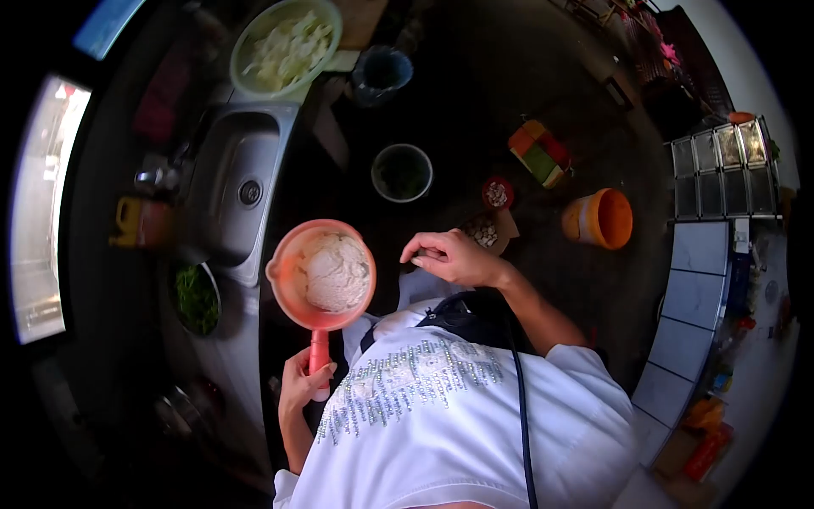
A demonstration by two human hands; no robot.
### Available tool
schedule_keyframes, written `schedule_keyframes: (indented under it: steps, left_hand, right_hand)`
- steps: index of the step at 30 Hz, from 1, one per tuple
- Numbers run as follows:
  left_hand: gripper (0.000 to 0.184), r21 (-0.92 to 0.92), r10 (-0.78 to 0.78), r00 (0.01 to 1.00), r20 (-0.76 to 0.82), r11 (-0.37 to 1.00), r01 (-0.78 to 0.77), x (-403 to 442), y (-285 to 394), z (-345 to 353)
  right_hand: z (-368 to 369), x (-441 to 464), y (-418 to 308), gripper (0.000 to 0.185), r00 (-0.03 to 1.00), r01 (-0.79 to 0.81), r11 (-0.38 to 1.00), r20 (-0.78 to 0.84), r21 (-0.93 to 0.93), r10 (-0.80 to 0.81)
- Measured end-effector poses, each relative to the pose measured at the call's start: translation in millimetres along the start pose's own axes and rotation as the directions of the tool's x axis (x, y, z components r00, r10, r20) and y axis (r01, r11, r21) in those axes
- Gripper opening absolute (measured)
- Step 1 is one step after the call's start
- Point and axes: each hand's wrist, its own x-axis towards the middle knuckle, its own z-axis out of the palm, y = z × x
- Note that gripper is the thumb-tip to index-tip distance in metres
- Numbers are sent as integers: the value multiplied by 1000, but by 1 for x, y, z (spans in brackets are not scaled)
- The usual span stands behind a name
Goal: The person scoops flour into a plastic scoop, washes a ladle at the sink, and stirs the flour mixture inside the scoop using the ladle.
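My left hand point(305, 380) is wrapped round the handle of a pink plastic scoop point(281, 293), which has a small pouring lip on its left side. A heap of white flour point(337, 273) lies inside the scoop. To the right of the scoop, my right hand point(458, 257) hangs in front of my waist, apart from it. Its fingers are bent in towards the thumb; whether anything small is between them is hidden.
On the left, a counter holds a metal sink point(237, 182), a basin of pale chopped vegetables point(292, 49) and a bowl of greens point(197, 299). On the floor stand a clear tub point(402, 173), an orange bucket point(609, 219), a coloured stool point(540, 153) and a small red bowl point(498, 193).
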Motion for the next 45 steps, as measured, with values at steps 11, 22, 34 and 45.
schedule_keyframes:
  steps: [11, 22, 34, 45]
  left_hand:
    - [33, 387, 48, 935, 352, 902, -192, 156, 250, 109]
    - [38, 391, -30, 821, 570, 889, -239, 378, 487, 172]
    - [32, 338, 263, 855, 447, 835, -434, 530, 717, 166]
    - [29, 51, 152, 988, -19, 987, -150, 599, 825, 187]
  right_hand:
    - [-206, -5, 21, 11, 867, -28, 989, -490, 145, 96]
    - [-461, 106, 49, 10, 693, -108, 989, -705, 106, 151]
    - [-723, 345, 19, 15, 833, 84, 944, -543, 320, 110]
    - [-887, 548, 20, 15, 981, 51, 960, -192, 276, 3]
